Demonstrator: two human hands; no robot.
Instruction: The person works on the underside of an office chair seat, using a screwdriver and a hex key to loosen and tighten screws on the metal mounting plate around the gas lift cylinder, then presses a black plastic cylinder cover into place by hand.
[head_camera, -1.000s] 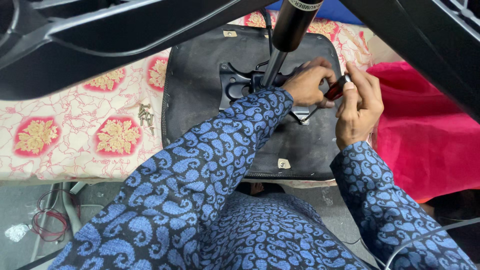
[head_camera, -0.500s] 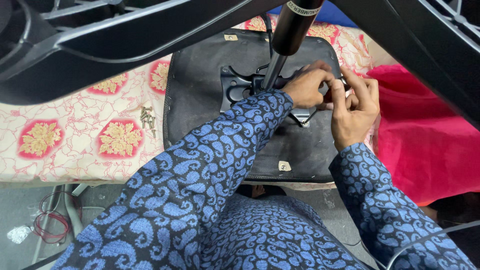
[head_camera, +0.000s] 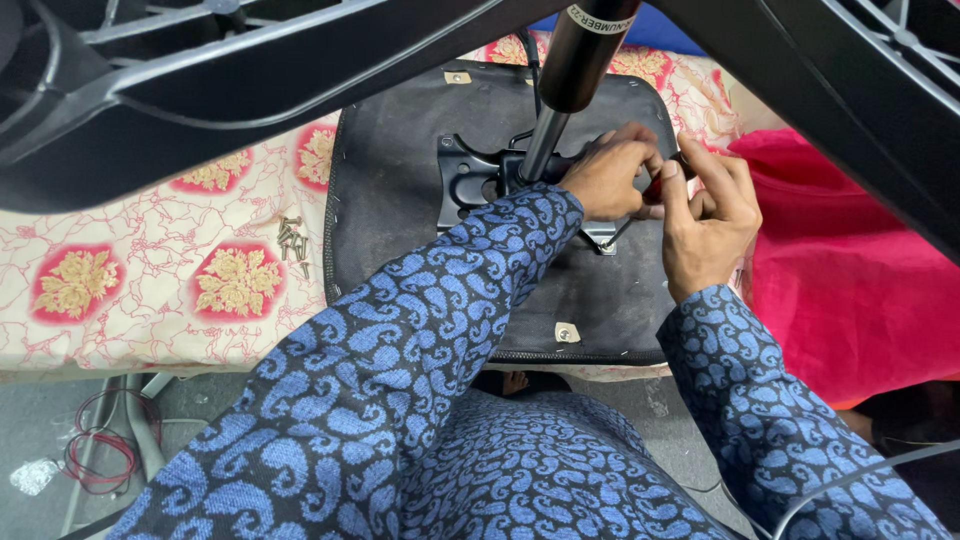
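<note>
Hands (head_camera: 660, 185) unmoved, red tool (head_camera: 655, 188) pinched (fingertips)

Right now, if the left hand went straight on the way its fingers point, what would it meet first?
The left hand points rightward at the right hand, almost touching; it would probably meet those fingers first, though depth is unclear.

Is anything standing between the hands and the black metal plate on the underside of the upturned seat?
Nothing visible does. The left hand and right hand already rest at the black metal mounting plate, beside the black gas cylinder. The loose screws lie apart on the floral cloth.
</note>
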